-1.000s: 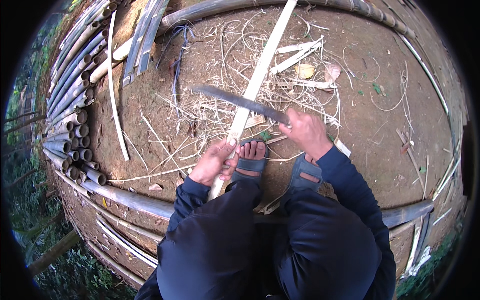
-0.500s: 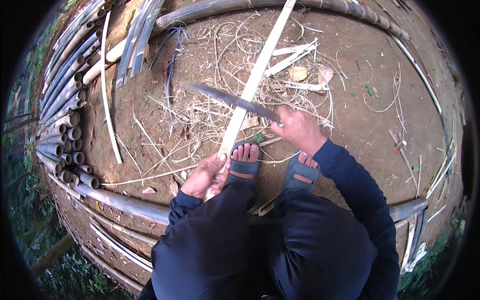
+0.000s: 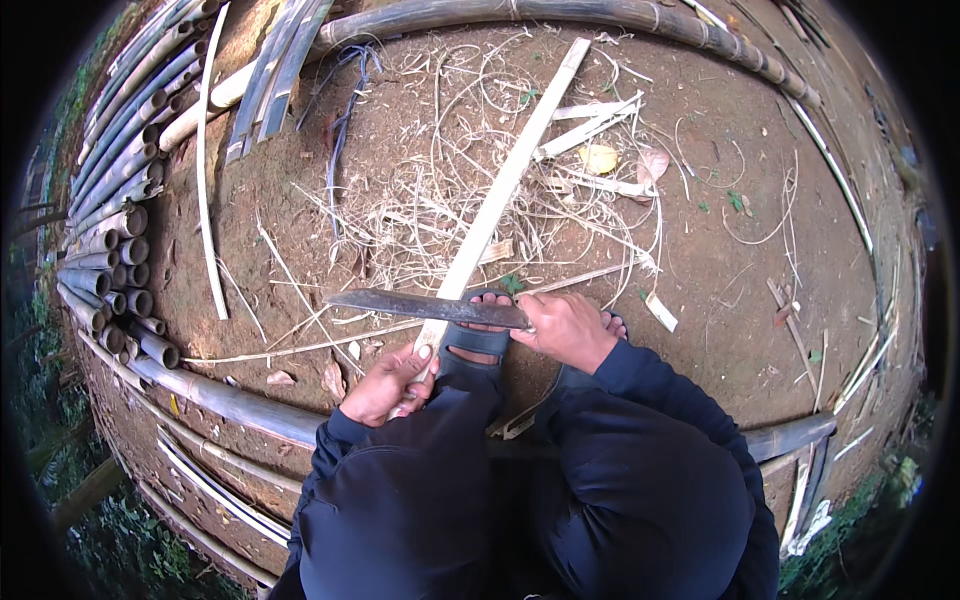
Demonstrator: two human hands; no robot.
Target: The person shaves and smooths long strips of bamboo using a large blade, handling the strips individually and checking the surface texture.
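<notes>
The left hand [image 3: 392, 385] is closed around the near end of the strip [image 3: 503, 195], which points forward and rightward; the right hand [image 3: 568, 330] grips the knife [image 3: 410, 304], blade crossing just beyond the left hand.

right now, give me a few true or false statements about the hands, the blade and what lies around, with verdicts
1. The right hand grips a long knife. True.
2. The left hand hangs free. False: it grips the near end of a pale strip.
3. In this view, the long knife's blade crosses in front of the pale strip. True.
4. The left foot wears a closed boot. False: it wears an open-toed sandal.
5. A yellow leaf lies to the right of the pale strip. True.
6. The stacked bamboo poles lie on the right side. False: they lie on the left.
</notes>
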